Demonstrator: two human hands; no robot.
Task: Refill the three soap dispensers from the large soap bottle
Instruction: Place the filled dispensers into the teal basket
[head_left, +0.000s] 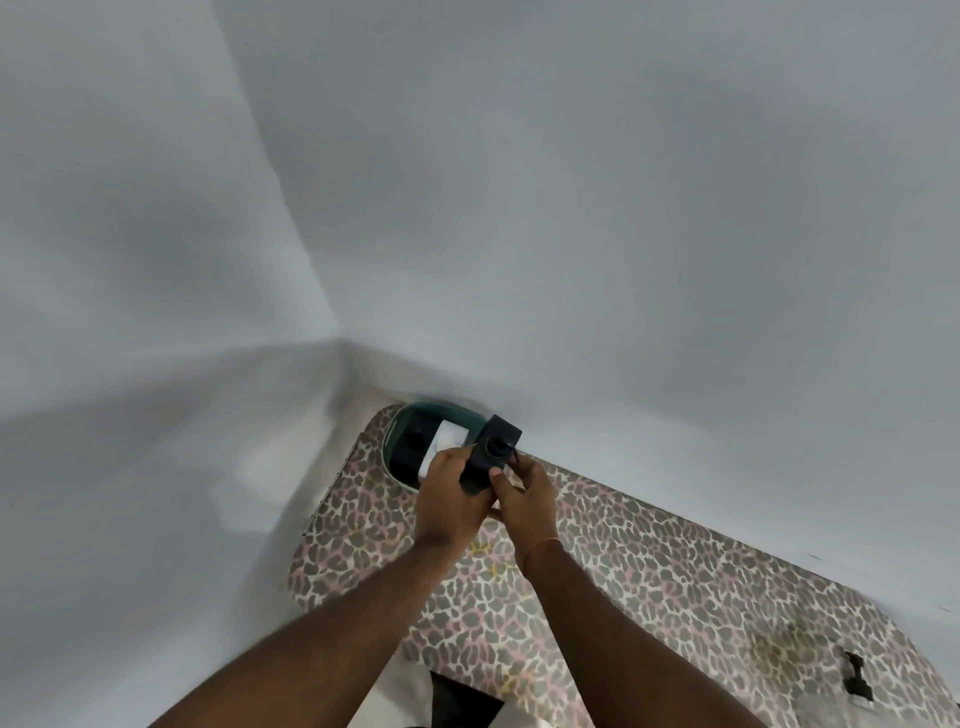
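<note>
A black, square soap dispenser (500, 435) is held over the far left part of the table. My left hand (451, 496) grips its body from the left. The fingers of my right hand (525, 493) pinch the black pump top (502, 447) on the dispenser. Just behind them stands the large dark green soap bottle (413, 441) with a white label, against the wall at the table's corner; my left hand covers part of it. No other dispenser body is in view.
The table (649, 561) wears a leopard-print cloth and runs along a white wall. A small black pump part (855, 675) lies on the cloth at the lower right. The table's left edge drops off near the bottle.
</note>
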